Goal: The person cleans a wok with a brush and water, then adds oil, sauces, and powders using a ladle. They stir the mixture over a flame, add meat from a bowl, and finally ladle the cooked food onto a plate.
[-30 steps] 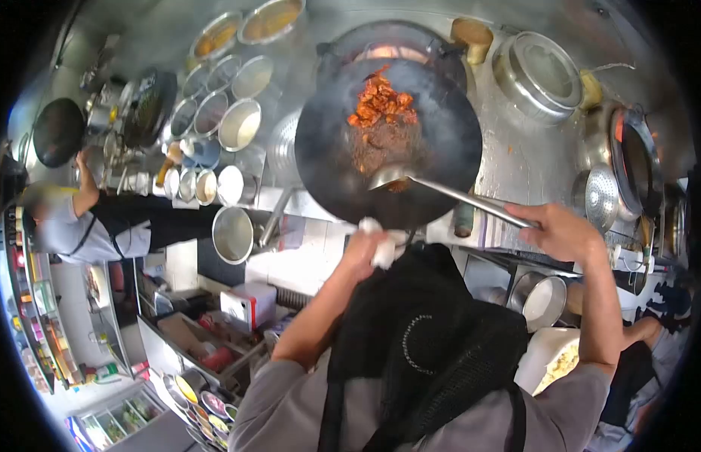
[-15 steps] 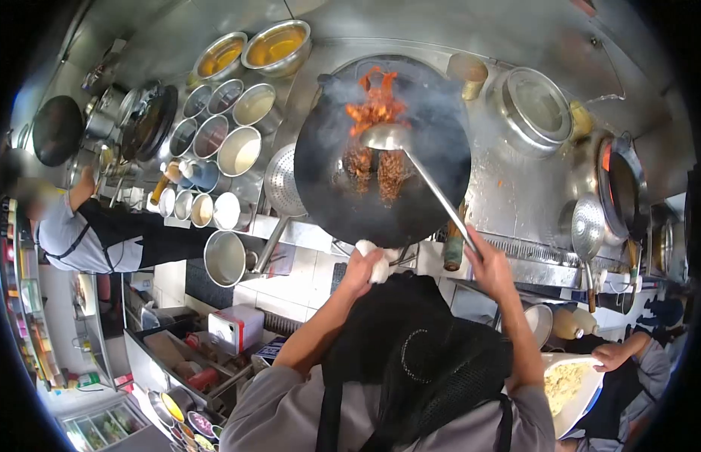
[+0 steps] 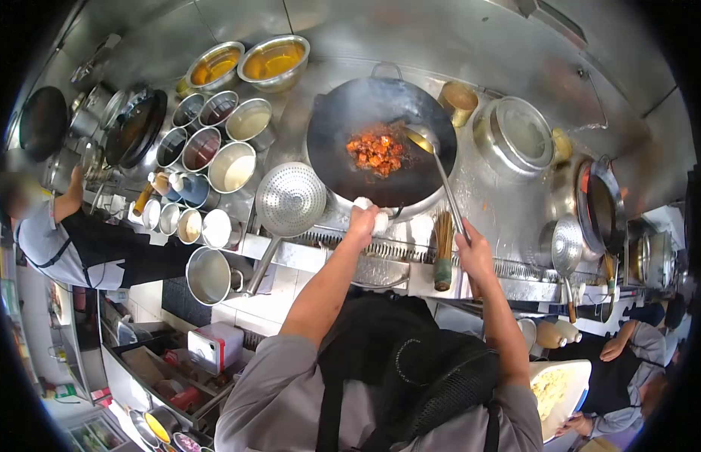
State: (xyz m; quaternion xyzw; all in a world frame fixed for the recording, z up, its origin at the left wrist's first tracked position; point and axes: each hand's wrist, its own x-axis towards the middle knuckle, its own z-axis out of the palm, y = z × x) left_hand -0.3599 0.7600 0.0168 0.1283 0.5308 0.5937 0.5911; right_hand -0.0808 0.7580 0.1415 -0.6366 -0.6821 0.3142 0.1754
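One view: head camera, looking down past a grey-sleeved, black-aproned chest onto a cooking line.
Left hand [image 3: 363, 222]: at the near rim of the round black steel wok [image 3: 339, 132]; fingers closed tight round a folded white cloth [image 3: 380, 221] that pads the wok's edge.
Right hand [image 3: 475, 252]: fingers wrapped round the end of the long-handled steel ladle [image 3: 444, 183], near the counter's front edge.
Ladle position: handle slants up from the hand to the bowl, which lies inside the wok just right of the food; whether it touches the food cannot be told.
Wok position: seated on a burner ring in the stainless steel counter [image 3: 508, 200], faint steam above it.
Contents: heap of orange-red glazed pieces [image 3: 377, 149] at the wok's middle.
Left of wok: round perforated steel strainer [image 3: 290, 198], handle slanting down-left; beyond it, a cluster of steel bowls of sauces and seasonings [image 3: 234, 162].
Right of wok: large lidded steel pot [image 3: 514, 134].
Front edge: bamboo brush [image 3: 442, 252], between the two hands.
Far right: second dark wok [image 3: 600, 203] and small steel skimmer [image 3: 567, 242].
Other people: aproned person [image 3: 64, 241] at far left; another at lower right beside a white plate of pale food [image 3: 557, 384].
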